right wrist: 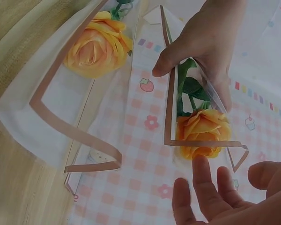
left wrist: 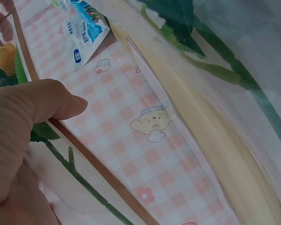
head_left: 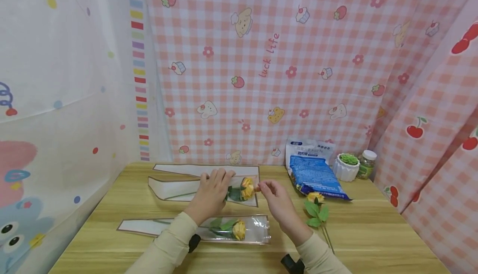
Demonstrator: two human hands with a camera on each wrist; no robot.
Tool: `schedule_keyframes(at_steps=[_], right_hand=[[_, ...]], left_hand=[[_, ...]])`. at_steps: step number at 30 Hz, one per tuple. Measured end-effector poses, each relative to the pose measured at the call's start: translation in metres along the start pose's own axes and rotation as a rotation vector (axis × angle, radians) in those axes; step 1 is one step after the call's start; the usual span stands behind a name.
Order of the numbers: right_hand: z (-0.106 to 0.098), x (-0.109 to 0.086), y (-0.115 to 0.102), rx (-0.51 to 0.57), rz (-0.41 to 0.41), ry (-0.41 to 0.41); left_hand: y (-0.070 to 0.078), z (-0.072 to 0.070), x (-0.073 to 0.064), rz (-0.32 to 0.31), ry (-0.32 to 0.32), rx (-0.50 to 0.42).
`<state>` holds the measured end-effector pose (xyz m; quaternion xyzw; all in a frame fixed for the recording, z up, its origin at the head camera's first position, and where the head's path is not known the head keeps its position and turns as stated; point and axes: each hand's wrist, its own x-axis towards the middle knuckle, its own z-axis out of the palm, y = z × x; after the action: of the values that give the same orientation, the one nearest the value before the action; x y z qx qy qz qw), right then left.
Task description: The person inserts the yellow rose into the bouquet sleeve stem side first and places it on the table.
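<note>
My left hand [head_left: 210, 193] grips a clear, brown-edged flower sleeve [head_left: 169, 190] around its middle, its thumb [left wrist: 68, 101] lying over the border in the left wrist view. Inside is a yellow artificial rose [head_left: 247, 188], its bloom near the sleeve's wide end and its green stem running left. My right hand [head_left: 278, 205] is at that wide end. The right wrist view shows its fingers [right wrist: 203, 180] spread and loosely bent, one fingertip right at the bloom and the sleeve's rim, the thumb well apart. Nearer the person lies another sleeved yellow rose [head_left: 239, 229].
Behind the held sleeve lies another white, brown-edged sleeve [head_left: 175, 169]. At right a loose yellow rose [head_left: 315, 210] lies before a blue and white bag [head_left: 317, 176]. A potted succulent [head_left: 346, 168] and a lidded jar [head_left: 367, 165] stand at the back right, near the checked curtain [head_left: 224, 100].
</note>
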<state>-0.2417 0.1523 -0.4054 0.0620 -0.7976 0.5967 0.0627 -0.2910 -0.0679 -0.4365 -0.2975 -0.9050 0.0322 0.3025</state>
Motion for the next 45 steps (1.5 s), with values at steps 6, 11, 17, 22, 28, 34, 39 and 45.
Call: schedule_keyframes(at_steps=[6,11,17,22,28,34,39,45], right_hand=[[0.001,0.001,0.001,0.0,-0.011,-0.003],[0.002,0.002,0.004,0.017,-0.019,-0.021],[0.004,0.002,0.005,-0.013,0.005,-0.057],[0.009,0.003,0.005,-0.024,0.025,-0.075],[0.013,0.003,0.006,-0.015,0.02,-0.065],[0.016,0.007,0.007,-0.039,0.019,-0.062],[0.016,0.007,0.008,-0.029,0.032,-0.049],[0.014,0.008,0.01,-0.024,0.038,-0.019]], left_hand=[[0.0,0.001,0.0,-0.01,-0.022,-0.028],[0.001,0.0,0.001,-0.027,-0.071,-0.061],[0.001,-0.002,0.001,-0.026,-0.06,-0.061],[0.001,-0.004,0.0,-0.024,-0.043,-0.062],[0.002,-0.005,0.0,-0.04,-0.072,-0.091],[0.002,-0.005,0.001,-0.042,-0.084,-0.101],[-0.001,-0.005,0.0,-0.044,-0.092,-0.13],[-0.008,-0.003,-0.001,-0.047,-0.085,-0.123]])
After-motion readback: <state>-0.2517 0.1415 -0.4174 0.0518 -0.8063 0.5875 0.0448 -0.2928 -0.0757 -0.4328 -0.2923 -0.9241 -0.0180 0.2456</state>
